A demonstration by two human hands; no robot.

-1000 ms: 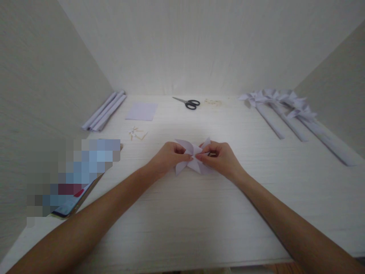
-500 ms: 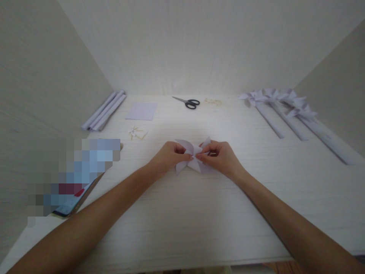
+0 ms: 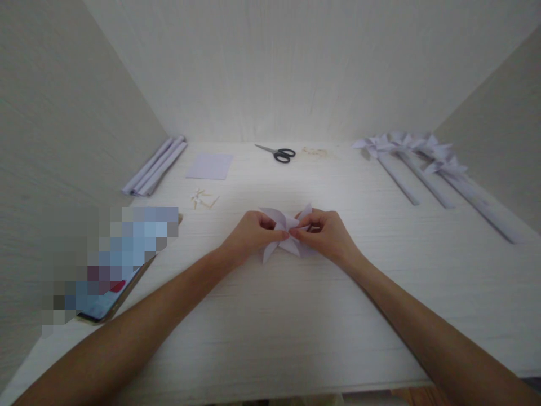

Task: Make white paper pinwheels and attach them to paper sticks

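Note:
A white paper pinwheel (image 3: 289, 246) with curved, folded blades is held just above the middle of the table. My left hand (image 3: 253, 234) is closed on its left side, the thumb pressing near the centre. From the right, my right hand (image 3: 325, 234) pinches the pinwheel, its thumb and fingertips also at the centre. The two thumb tips nearly meet there. Fingers hide the middle of the pinwheel and whatever may lie behind it.
Scissors (image 3: 281, 154) with black handles lie at the back. A square paper sheet (image 3: 209, 166), small sticks (image 3: 203, 198) and rolled paper tubes (image 3: 156, 166) are at left. A phone (image 3: 127, 287) lies near my left forearm. Several finished pinwheels (image 3: 378, 145) on paper sticks (image 3: 426, 180) rest at right.
My left thumb has shifted slightly right, closer to the pinwheel's centre. The pinwheel's lower left blade has moved a little. My right hand is almost unchanged.

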